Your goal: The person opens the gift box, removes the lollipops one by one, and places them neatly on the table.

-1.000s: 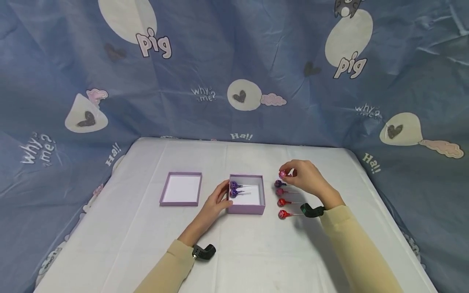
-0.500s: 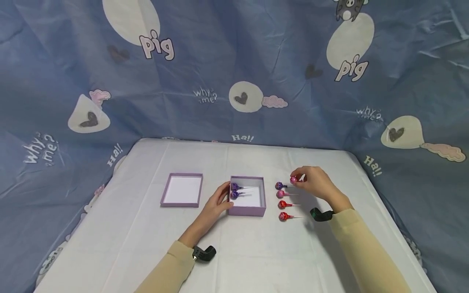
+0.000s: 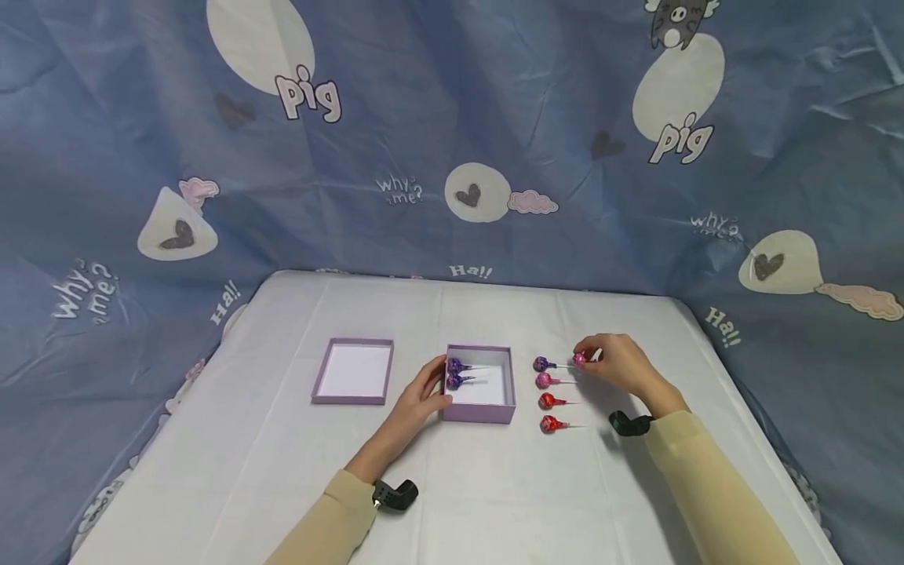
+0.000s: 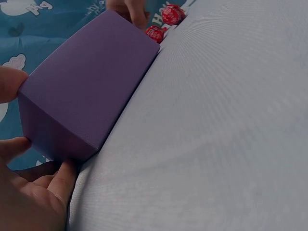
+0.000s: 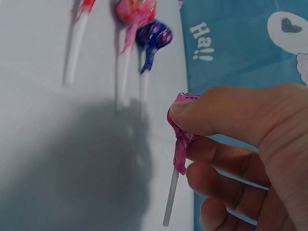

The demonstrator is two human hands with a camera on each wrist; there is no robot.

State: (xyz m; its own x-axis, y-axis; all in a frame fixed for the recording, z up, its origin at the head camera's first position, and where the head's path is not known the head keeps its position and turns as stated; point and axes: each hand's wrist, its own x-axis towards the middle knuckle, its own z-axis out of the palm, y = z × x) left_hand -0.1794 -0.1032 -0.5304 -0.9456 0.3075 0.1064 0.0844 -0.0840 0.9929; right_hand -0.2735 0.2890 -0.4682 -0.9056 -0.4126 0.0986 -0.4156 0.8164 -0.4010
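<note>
My right hand [image 3: 621, 365] pinches a pink-wrapped lollipop [image 5: 182, 130] by its candy head, and the white stick points down in the right wrist view. It is right of the column of lollipops: a purple one [image 3: 540, 364], a pink one [image 3: 543, 380] and two red ones, the nearer red lollipop [image 3: 549, 424] at the front. With thumb and fingers my left hand [image 3: 417, 404] grips the left side of an open purple box [image 3: 479, 413]. Inside the box, two purple lollipops [image 3: 455, 381] lie side by side along its left wall, sticks to the right.
A purple box lid [image 3: 348, 399] with a white inside lies upturned left of the left hand. White cloth [image 3: 494, 494] covers the table. Behind the table hangs a blue patterned curtain [image 3: 395, 235]. Both wrists wear black straps with a camera [image 3: 395, 494].
My right hand has moved right with the pink lollipop, away from the far end of the column. The left hand stays on the box. The head view has tilted up slightly.
</note>
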